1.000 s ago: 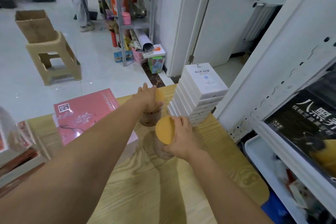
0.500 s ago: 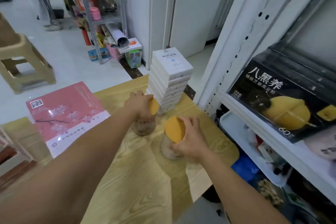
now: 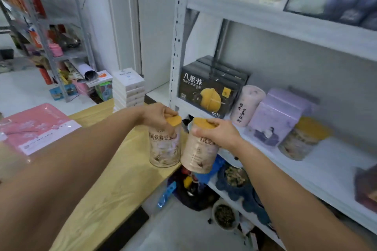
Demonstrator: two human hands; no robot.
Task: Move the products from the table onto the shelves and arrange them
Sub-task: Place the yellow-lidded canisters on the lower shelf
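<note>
Plainly, risk first. Gripped from above in the left hand (image 3: 157,117), fingers curled round the yellow lid only: the left jar (image 3: 165,149), hanging upright over the right edge of the wooden table (image 3: 126,179). Just beside it, possibly touching, held the same way in the right hand (image 3: 218,132): the right jar (image 3: 199,153), tilted, out over the gap before the white shelf (image 3: 336,169). Likely failures: a lid popping loose and a jar dropping; a knock between the two; a clipped shelf lip, or a toppled yellow-lidded jar (image 3: 299,142) standing there.

Then surfaces. Glossy, flat pink box (image 3: 34,126); pale grainy wood; square white cartons (image 3: 128,87), stacked; smooth cylindrical jars, pale printed labels, seemingly clear-walled; painted metal shelving; matte black carton (image 3: 208,91), pink cylinder (image 3: 246,106), lilac tin (image 3: 275,116).
</note>
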